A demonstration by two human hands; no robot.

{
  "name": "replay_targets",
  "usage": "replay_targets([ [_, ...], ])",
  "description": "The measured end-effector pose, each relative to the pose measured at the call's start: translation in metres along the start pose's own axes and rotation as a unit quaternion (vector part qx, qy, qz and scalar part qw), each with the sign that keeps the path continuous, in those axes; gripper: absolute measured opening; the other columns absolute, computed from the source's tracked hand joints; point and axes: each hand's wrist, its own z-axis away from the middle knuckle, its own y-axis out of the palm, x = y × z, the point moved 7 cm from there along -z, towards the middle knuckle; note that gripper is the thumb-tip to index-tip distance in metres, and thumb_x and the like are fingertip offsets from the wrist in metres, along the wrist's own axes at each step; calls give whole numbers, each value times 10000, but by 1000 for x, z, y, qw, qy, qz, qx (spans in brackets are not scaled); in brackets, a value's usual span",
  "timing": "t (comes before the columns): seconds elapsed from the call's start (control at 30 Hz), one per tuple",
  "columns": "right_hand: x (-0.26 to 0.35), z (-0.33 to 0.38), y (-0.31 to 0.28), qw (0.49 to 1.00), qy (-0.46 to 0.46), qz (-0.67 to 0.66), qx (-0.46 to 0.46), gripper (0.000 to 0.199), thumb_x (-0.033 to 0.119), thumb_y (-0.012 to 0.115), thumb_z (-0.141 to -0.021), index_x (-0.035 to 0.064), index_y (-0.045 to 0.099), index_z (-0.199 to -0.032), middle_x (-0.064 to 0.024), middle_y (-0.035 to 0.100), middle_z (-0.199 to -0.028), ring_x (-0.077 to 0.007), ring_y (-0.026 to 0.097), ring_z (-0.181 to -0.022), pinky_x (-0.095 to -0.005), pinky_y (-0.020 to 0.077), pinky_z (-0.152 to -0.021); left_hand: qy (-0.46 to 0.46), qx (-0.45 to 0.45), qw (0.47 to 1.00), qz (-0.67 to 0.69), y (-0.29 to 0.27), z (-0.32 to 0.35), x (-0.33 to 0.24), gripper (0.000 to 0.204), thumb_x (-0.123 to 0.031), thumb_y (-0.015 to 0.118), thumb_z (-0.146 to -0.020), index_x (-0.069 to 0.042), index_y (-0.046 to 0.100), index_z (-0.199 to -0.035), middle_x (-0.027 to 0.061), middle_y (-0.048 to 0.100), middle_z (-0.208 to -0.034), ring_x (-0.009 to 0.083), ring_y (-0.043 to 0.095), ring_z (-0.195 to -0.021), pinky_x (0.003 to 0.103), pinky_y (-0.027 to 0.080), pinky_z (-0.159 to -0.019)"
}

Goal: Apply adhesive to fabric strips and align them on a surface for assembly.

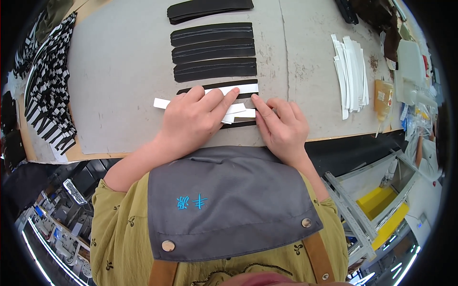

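Note:
A black fabric strip (217,85) lies across the table in front of me, with a white strip (248,88) laid along it. My left hand (195,114) is closed over several loose white strips (238,109), which stick out on both sides of it. Its index fingertip presses on the white strip lying on the black one. At the right end of that black strip, my right hand (285,125) has curled fingers, the index fingertip touching the strip's lower corner. Another black strip (241,125) shows partly below the loose white strips; the rest is hidden by my left hand.
Beyond my hands, several black strips (214,70) lie in a column, with a black stack (210,10) farthest. White strips (352,76) are piled at right, near a bottle with amber contents (383,100). A large black-and-white heap (52,81) covers the table's left edge.

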Motion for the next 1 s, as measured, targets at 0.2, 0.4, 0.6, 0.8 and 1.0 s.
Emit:
replay_targets([
  [0.2,5,-1,2,999,-28,-16,0,393,84,792,-764,116,746,-1153,23,617,-941,-160,556,-761,-310,470,-645,-27,-10,1000,-5,-4,6,2,575,-99,741,-629,-146,732,-1202,-56,544,-765,144,472,-627,275,403,-538],
  [0.4,4,8,-5,999,-3,7,-38,461,153,799,-817,129,681,-1262,-22,610,-1124,-194,600,-886,-313,487,-751,6,-68,996,53,-27,46,16,470,-87,651,-661,-141,750,-1117,-56,505,-716,124,462,-594,272,398,-514],
  [0.6,47,-29,16,992,-113,-40,49,556,255,812,-794,115,650,-1307,-7,601,-1209,-200,584,-1063,-338,442,-911,-89,-50,995,4,-36,96,34,487,-85,671,-692,-184,744,-1163,-69,534,-740,124,471,-612,262,391,-542],
  [0.8,77,-44,46,981,-137,-31,132,577,321,764,-831,109,616,-1347,6,570,-1240,-176,557,-1104,-338,425,-933,-134,-46,990,26,-31,98,43,510,-88,683,-741,-208,717,-1235,-77,546,-786,129,487,-646,270,408,-557],
  [1.0,78,-45,48,980,-146,-16,137,573,336,760,-828,113,622,-1338,15,565,-1227,-170,544,-1115,-343,405,-961,-140,-41,988,48,-32,98,45,519,-66,682,-730,-202,713,-1231,-68,551,-803,149,503,-661,286,426,-566],
])
